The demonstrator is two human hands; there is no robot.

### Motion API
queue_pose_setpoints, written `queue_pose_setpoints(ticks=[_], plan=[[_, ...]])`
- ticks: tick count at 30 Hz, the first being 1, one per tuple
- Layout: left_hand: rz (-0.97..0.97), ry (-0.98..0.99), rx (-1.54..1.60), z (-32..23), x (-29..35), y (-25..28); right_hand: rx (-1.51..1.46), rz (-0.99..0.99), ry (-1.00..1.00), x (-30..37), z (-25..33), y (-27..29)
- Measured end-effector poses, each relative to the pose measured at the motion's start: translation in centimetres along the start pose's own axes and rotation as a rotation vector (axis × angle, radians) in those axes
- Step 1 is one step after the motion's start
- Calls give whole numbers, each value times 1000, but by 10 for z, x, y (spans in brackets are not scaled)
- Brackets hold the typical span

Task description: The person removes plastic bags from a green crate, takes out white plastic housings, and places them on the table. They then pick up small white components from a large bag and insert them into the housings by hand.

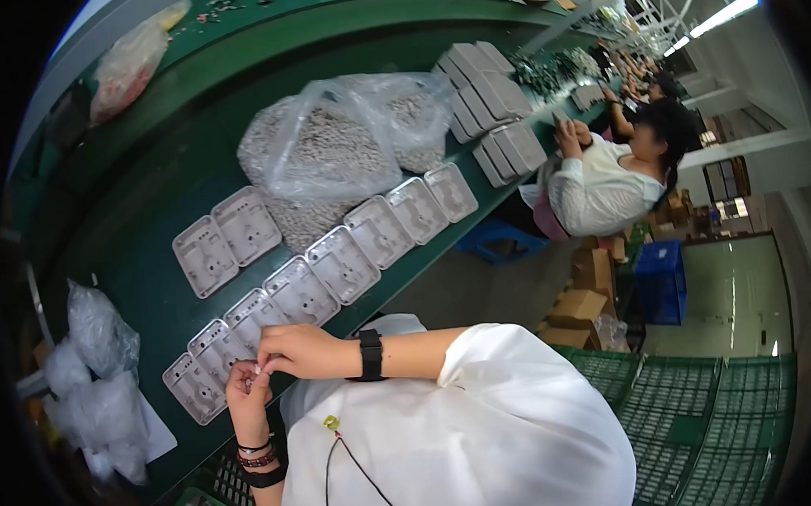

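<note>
My left hand (246, 387) and my right hand (303, 351) meet over the near edge of the green bench. Both have their fingers pinched together at the tips, around something too small to make out. Just beyond them runs a row of pale grey plastic housings (344, 265), lying with their hollow sides up, bosses and holes showing inside. The nearest housing (194, 389) lies left of my left hand, and my right hand partly covers another. Two more open housings (205, 255) sit side by side behind the row.
Clear plastic bags (337, 134) of small pale parts lie mid-bench. Stacked grey housings (484, 91) stand behind, near a seated co-worker (606, 185). Crumpled plastic bags (104, 393) lie at the left. A blue stool (503, 240) and green crates (684, 422) are at the right.
</note>
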State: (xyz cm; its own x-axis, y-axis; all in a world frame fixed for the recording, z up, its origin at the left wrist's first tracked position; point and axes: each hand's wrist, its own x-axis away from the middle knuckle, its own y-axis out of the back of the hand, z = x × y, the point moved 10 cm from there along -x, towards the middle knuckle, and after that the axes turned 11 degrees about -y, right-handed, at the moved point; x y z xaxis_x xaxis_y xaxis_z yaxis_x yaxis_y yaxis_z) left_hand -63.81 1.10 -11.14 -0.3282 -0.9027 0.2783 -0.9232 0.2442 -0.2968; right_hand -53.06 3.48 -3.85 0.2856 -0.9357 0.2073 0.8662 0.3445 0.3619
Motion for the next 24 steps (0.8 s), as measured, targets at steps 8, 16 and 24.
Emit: queue_pose_setpoints(ticks=[8, 16, 24], plan=[[-24, -94, -355, -6, 13, 22, -139, 200, -113, -10, -16, -28], [-460, 145, 240, 37, 38, 71, 700, -123, 187, -83, -34, 15], [-573, -37, 269, 17, 48, 115, 1068, 127, 419, -96, -57, -57]])
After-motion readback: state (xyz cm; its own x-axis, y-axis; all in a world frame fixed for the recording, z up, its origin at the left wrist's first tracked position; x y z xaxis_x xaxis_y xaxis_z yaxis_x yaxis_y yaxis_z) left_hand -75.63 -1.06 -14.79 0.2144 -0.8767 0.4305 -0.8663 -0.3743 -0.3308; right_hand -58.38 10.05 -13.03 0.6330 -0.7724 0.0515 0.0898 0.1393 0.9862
